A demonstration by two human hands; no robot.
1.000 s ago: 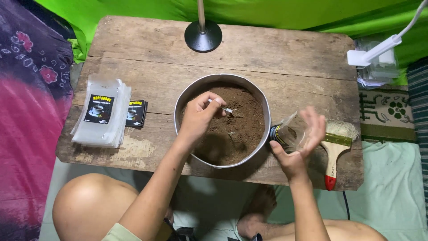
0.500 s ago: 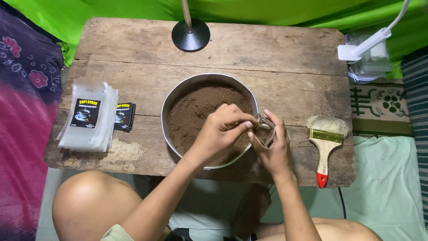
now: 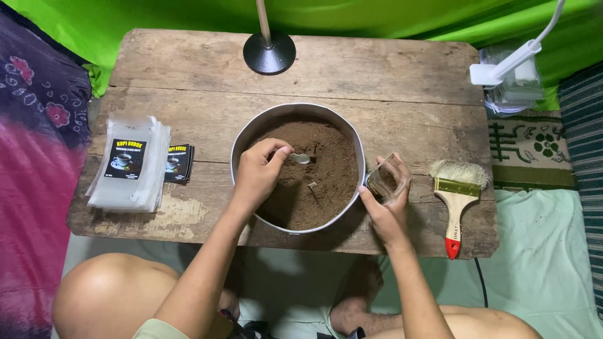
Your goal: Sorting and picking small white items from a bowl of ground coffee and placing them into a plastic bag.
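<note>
1. a makeshift home workspace at floor level, where a person sits bare-legged at a low, weathered wooden table point(image 3: 389, 69).
2. bright green cloth point(image 3: 389, 16) hangs behind; patterned fabric point(image 3: 38, 157) and a woven mat point(image 3: 531, 147) cover the floor.
3. a round metal pan point(image 3: 298, 113) of brown powder, a stack of printed sachets point(image 3: 129, 164), a paintbrush point(image 3: 455, 204) and a clip-on lamp point(image 3: 512, 59) suggest small-scale hand packing.

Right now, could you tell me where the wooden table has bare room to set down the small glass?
Bare wood lies on the table between lamp base and far right corner, and left of that base. It is crowded between metal bowl and paintbrush, where the right hand holds the glass.
</note>
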